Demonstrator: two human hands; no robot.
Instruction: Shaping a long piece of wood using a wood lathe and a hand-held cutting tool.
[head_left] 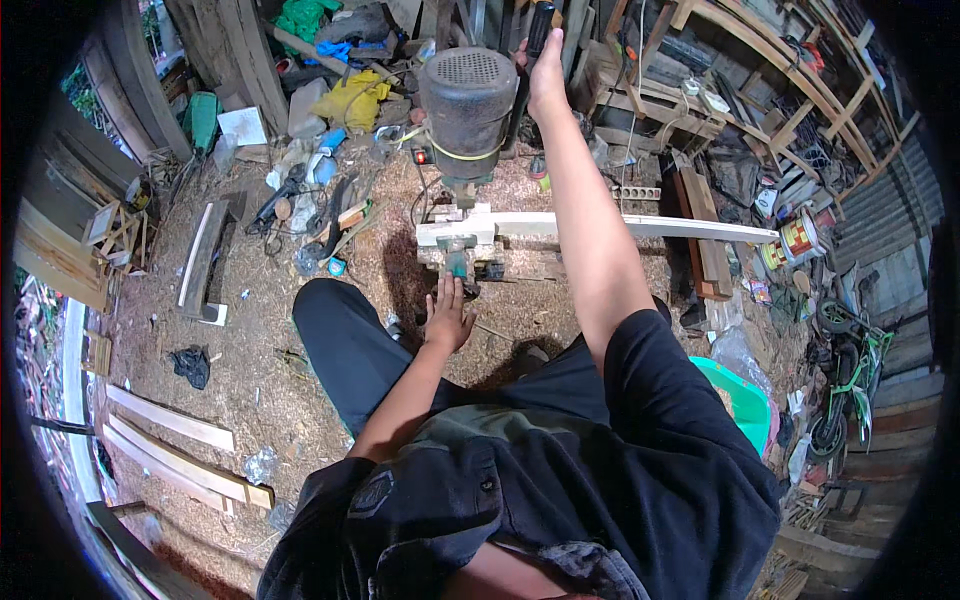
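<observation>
A drill-press-like machine with a dark round motor housing [467, 85] stands in front of me, its vented top facing up. My right hand [547, 72] reaches far forward, closed around the black lever handle [541, 28] beside the housing. Below the machine's head, a long pale wooden piece [640, 226] lies across the machine's base and runs out to the right, passing under my right forearm. My left hand [449, 318] is open, fingers stretched toward the green part of the clamp [457, 264]; whether the fingertips touch it, I cannot tell.
Curved wooden pieces [185, 460] lie at the lower left on the shaving-strewn floor. A dark curved timber [207, 260] is further up. To the right stand a green basin [738, 400], a paint bucket [800, 240] and a small green bike [853, 380]. Power tools and cables clutter the far left.
</observation>
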